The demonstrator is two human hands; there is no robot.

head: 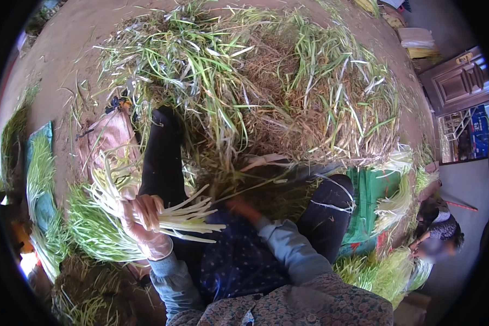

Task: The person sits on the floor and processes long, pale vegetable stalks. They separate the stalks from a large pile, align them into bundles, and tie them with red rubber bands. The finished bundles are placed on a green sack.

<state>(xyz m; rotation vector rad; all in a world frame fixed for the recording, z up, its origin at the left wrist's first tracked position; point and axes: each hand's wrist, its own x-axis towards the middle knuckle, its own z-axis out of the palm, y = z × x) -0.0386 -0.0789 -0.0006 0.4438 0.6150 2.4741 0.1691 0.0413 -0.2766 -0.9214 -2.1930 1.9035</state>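
My left hand (144, 222), in a thin translucent glove, is closed round a bundle of pale leafy stalks (187, 218), their white ends pointing right over my lap. My right hand (241, 208) is blurred, low between my knees, beside a long thin stalk; its fingers cannot be made out. Before me lies a large heap of green leaves, stalks and brown roots (273, 81). To the left of my left hand a pile of green stalks (102, 228) rests on the ground.
A pink woven sack (108, 136) lies by my left leg. Right of my right knee is a green woven sheet (360, 203) with pale bundles (393, 205) on it. Another person (436, 228) bends over more stalks (385, 269) at the right. A brown door (458, 83) stands beyond.
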